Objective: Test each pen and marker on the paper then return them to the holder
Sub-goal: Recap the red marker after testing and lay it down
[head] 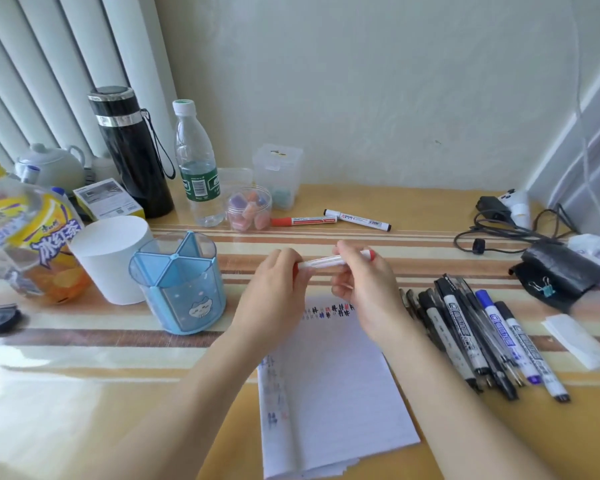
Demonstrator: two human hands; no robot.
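Several brown and cream stripes run across the glossy yellow bench (84, 393), which stands against a pale wall (361, 81) with vertical blinds (49, 64) at the left. Above the far edge of the lined paper (333, 393), whose top and left margin carry small ink marks in red, blue and black, a marker (323, 262) with a white barrel and red ends is held level in the air. The left hand (278, 282) has its fingers (291, 258) curled round the marker's left end, and the right hand (364, 282) pinches the barrel near the red right end. Left of the hands stands the see-through blue holder (184, 292), split into compartments by star-shaped walls, touching a white cup (108, 258). Right of the paper lies a pile of pens (471, 334), dark and blue-capped. Two more markers, a red marker (303, 221) and a black marker (357, 220), lie near the wall beside a clear jar (249, 207) holding small coloured blocks. A water bottle (196, 168) holds a little water.
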